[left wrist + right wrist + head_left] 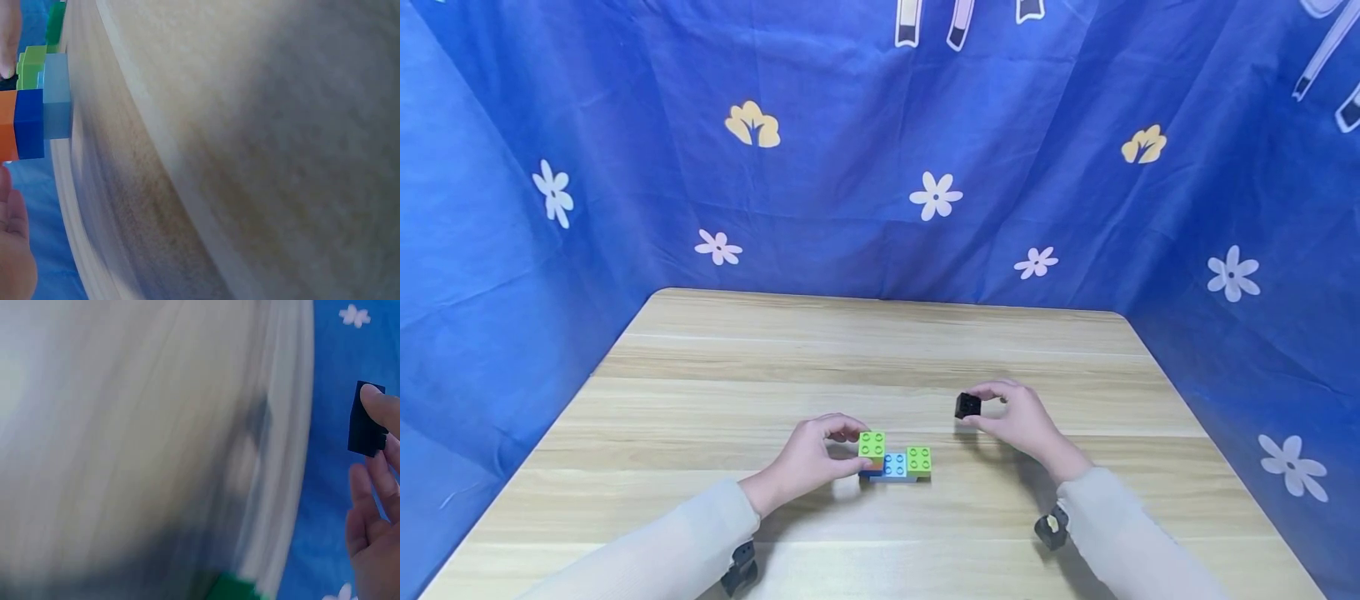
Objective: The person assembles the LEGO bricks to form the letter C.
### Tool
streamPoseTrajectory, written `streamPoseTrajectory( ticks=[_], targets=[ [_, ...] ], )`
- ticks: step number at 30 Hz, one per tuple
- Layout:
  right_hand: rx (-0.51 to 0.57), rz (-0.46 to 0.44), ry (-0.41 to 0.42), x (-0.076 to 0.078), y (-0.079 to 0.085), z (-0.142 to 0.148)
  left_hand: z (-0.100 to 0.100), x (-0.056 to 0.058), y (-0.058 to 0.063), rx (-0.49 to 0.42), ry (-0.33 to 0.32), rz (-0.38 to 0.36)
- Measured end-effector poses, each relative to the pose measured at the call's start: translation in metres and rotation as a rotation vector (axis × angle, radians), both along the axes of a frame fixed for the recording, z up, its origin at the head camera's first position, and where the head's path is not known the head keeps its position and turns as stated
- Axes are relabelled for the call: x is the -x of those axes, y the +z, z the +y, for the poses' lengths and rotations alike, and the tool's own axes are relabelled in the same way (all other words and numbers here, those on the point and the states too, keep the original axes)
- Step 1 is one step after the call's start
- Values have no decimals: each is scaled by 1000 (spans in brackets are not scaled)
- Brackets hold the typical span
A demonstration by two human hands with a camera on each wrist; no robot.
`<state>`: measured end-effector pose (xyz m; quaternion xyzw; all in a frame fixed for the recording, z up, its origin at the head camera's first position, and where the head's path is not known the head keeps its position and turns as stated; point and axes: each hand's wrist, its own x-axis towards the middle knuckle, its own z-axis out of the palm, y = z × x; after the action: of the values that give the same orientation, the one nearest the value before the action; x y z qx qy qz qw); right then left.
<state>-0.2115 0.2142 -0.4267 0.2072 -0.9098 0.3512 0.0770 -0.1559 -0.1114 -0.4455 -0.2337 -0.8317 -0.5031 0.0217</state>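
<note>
On the table, a small brick assembly has a light blue building brick (895,465) as its base, with a lime green brick (919,461) on the right end. At its left end rises a stack with a lime green brick (872,444) on top, then an orange brick (7,125) and a dark blue brick (29,124). My left hand (808,458) holds this stack between thumb and fingers. To the right and farther back, my right hand (1018,421) pinches a black brick (967,406) above the table; the right wrist view shows the thumb across the black brick (367,422).
A wooden table (760,350) spreads under both hands. Blue patterned cloth (850,167) hangs behind it and along both sides. A dark green piece (234,587) shows at the right wrist view's bottom edge. Both wrists carry black devices (1051,529).
</note>
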Motion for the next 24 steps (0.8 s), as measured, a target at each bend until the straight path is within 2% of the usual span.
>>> streamPoseTrajectory(
  ticks=[9,14,24],
  targets=[
    [69,-24,136,-13,16,-43,-1,-1,0,0,7,-19],
    [82,-1,208,-19,23,-62,-1,-1,1,0,4,-15],
    [87,55,338,-29,33,-92,-2,2,-2,3,-9,58]
  ],
)
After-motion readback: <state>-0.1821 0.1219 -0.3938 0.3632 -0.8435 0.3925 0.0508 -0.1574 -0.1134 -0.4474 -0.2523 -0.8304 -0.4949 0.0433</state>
